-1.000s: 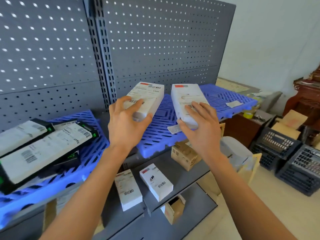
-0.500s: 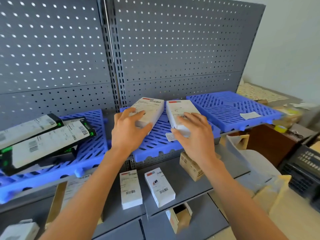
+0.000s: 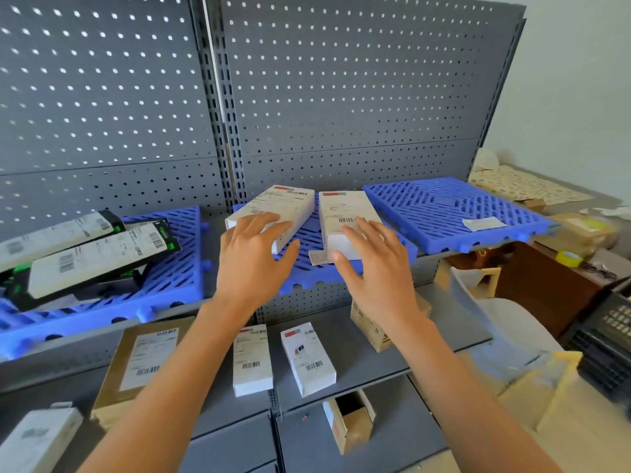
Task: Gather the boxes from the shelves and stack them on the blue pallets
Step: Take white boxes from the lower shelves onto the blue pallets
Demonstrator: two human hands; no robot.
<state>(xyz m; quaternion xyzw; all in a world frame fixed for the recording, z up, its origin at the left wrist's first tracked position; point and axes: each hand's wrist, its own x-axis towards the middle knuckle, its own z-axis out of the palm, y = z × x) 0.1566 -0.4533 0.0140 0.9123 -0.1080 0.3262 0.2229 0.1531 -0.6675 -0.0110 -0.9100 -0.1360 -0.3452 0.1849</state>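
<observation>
Two white labelled boxes lie side by side on the middle blue pallet [image 3: 307, 273]: the left white box [image 3: 288, 203] and the right white box [image 3: 341, 208]. My left hand [image 3: 252, 261] hovers flat over the near end of the left box, fingers spread, fingertips on its top. My right hand [image 3: 375, 268] is spread the same way over the near end of the right box, thumb out to the side. Neither hand wraps around a box. On the shelf below lie two more white boxes [image 3: 252, 360] [image 3: 307, 358] and a flat brown parcel [image 3: 143, 360].
The left blue pallet [image 3: 177, 274] carries several long black-and-white boxes [image 3: 95, 257]. The right blue pallet [image 3: 444, 213] holds only a paper slip. A small cardboard box [image 3: 372, 331] sits on the lower shelf, an open carton [image 3: 348, 421] lower down. Grey pegboard backs the shelves; clutter stands at right.
Both boxes went from held up in my hands down onto the middle pallet. My fingers have loosened and spread over them, and the view has turned left toward the shelf.
</observation>
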